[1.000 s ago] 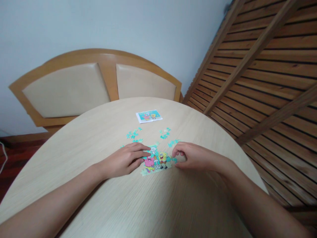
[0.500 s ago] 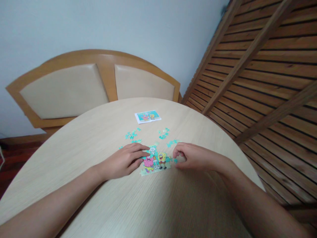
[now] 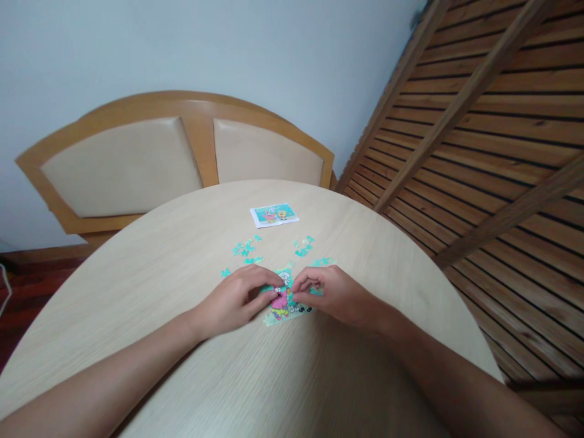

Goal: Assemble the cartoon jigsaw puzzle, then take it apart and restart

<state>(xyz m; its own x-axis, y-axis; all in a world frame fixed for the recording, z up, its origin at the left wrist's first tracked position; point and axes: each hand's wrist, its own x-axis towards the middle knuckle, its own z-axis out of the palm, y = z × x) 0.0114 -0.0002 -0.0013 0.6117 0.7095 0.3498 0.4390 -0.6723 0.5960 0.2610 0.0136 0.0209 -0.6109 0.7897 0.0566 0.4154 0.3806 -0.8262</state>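
The partly assembled jigsaw puzzle (image 3: 279, 309), with a pink, a pale and a yellow cartoon figure, lies flat on the table. From its left side, my left hand (image 3: 241, 294) rests on it, thumb and fingertips drawn close together on the pink figure. My right hand (image 3: 333, 291) is over the puzzle's middle, pinching a small teal puzzle piece (image 3: 291, 297) that is mostly hidden by the fingers. The yellow figure is largely covered by that hand.
Loose teal puzzle pieces (image 3: 246, 248) lie beyond my left hand, with more pieces (image 3: 303, 246) beyond the puzzle. A picture sheet (image 3: 274, 215) lies farther back on the round table (image 3: 191, 225). A padded bench (image 3: 123, 170) and a slatted wooden panel (image 3: 493, 152) stand behind.
My right hand has moved left from beside the puzzle to over its middle. My left fingers have shifted slightly right and curled more, thumb and fingertips closer together.
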